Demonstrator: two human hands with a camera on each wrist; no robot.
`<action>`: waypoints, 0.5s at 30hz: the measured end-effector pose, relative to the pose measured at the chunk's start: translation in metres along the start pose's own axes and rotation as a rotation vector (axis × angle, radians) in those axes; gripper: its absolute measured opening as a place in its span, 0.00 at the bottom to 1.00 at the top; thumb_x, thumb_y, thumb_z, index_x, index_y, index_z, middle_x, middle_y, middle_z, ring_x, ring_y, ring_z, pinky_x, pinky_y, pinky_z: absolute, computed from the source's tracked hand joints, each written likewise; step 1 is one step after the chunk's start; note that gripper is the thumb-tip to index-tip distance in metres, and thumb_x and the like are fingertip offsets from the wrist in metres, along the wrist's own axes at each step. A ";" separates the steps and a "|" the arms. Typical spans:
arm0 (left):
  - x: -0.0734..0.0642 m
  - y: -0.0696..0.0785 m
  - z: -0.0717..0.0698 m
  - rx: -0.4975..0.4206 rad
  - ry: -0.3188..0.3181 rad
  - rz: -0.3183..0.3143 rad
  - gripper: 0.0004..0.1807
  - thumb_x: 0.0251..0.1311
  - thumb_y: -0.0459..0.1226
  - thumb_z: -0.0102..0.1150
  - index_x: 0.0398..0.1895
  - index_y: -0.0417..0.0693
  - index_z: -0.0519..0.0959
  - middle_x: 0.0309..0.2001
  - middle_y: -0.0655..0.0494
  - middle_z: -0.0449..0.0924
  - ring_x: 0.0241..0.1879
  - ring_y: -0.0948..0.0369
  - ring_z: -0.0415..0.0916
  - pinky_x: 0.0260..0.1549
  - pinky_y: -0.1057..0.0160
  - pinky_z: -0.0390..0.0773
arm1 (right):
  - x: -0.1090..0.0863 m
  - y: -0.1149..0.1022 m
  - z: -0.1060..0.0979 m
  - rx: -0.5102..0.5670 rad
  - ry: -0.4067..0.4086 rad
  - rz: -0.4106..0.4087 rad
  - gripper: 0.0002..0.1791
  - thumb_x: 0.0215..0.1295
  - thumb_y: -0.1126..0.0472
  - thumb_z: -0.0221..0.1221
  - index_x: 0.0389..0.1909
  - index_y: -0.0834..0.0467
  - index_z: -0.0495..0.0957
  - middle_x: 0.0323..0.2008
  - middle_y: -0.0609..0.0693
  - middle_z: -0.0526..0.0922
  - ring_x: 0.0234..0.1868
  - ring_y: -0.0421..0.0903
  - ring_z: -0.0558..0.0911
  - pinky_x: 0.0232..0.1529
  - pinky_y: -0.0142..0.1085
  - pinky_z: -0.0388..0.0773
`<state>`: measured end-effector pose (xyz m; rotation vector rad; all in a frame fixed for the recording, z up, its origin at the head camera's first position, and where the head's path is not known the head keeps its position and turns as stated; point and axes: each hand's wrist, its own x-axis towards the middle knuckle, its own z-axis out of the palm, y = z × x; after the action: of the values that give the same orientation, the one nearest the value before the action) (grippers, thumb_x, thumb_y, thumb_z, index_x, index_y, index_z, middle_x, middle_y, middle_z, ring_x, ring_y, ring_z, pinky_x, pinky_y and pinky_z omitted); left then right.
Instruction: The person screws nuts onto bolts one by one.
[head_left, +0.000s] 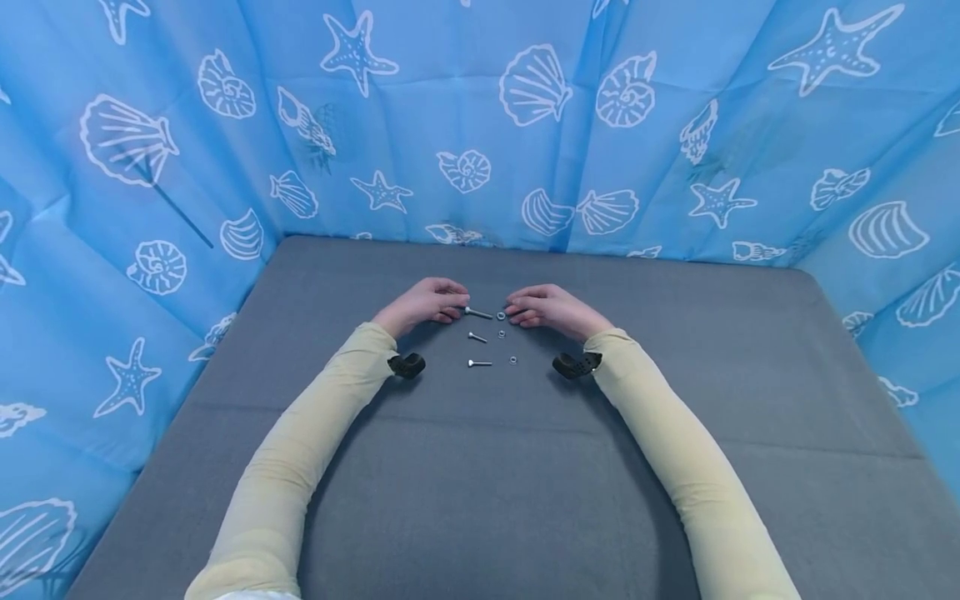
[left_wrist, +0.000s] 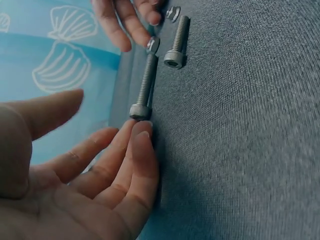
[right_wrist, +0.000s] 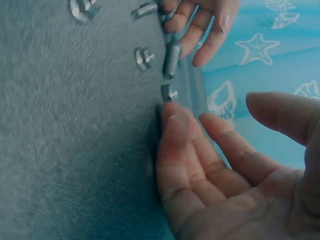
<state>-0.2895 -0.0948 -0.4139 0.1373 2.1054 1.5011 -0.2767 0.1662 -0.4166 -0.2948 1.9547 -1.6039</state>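
Three socket-head bolts lie in a column on the grey cloth-covered table, each with a nut to its right. My left hand (head_left: 426, 302) is by the farthest and longest bolt (head_left: 480, 314), fingertips right at its knurled head, thumb held apart. Across from it, my right hand (head_left: 557, 308) has its fingertips close beside the farthest nut (right_wrist: 169, 92). That nut lies near the end of the long bolt's thread. Nearer to me are a short middle bolt (head_left: 477, 337) with its nut (head_left: 502, 334), then the nearest bolt (head_left: 480, 363) with its nut (head_left: 513, 361).
The grey table (head_left: 480, 483) has a seam-like crease across it. Behind and on both sides hangs a blue curtain (head_left: 420, 117) with white shells and starfish. Dark curved wrist mounts (head_left: 407, 365) stick out from the cream sleeves (head_left: 285, 458), close over the table.
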 end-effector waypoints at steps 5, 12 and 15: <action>0.005 -0.002 0.002 0.034 0.025 0.002 0.20 0.66 0.35 0.58 0.59 0.36 0.73 0.48 0.44 0.78 0.44 0.55 0.77 0.43 0.60 0.79 | 0.007 0.001 -0.001 -0.100 -0.002 -0.011 0.20 0.75 0.63 0.47 0.61 0.72 0.67 0.52 0.65 0.77 0.50 0.52 0.80 0.51 0.40 0.77; 0.008 -0.003 0.004 0.092 0.071 0.017 0.17 0.58 0.30 0.64 0.51 0.35 0.79 0.43 0.46 0.80 0.38 0.60 0.77 0.38 0.63 0.79 | 0.011 -0.002 -0.001 -0.173 0.003 -0.013 0.17 0.71 0.66 0.53 0.57 0.69 0.73 0.47 0.62 0.80 0.44 0.48 0.82 0.48 0.39 0.79; 0.010 -0.004 0.005 0.134 0.086 0.014 0.15 0.56 0.30 0.67 0.48 0.38 0.81 0.43 0.47 0.80 0.39 0.60 0.76 0.38 0.63 0.79 | 0.014 -0.002 -0.001 -0.212 0.004 -0.022 0.16 0.69 0.66 0.56 0.55 0.68 0.76 0.42 0.58 0.82 0.39 0.45 0.82 0.43 0.37 0.80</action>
<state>-0.2943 -0.0882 -0.4220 0.1397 2.2785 1.3957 -0.2888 0.1597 -0.4181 -0.3990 2.1340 -1.4129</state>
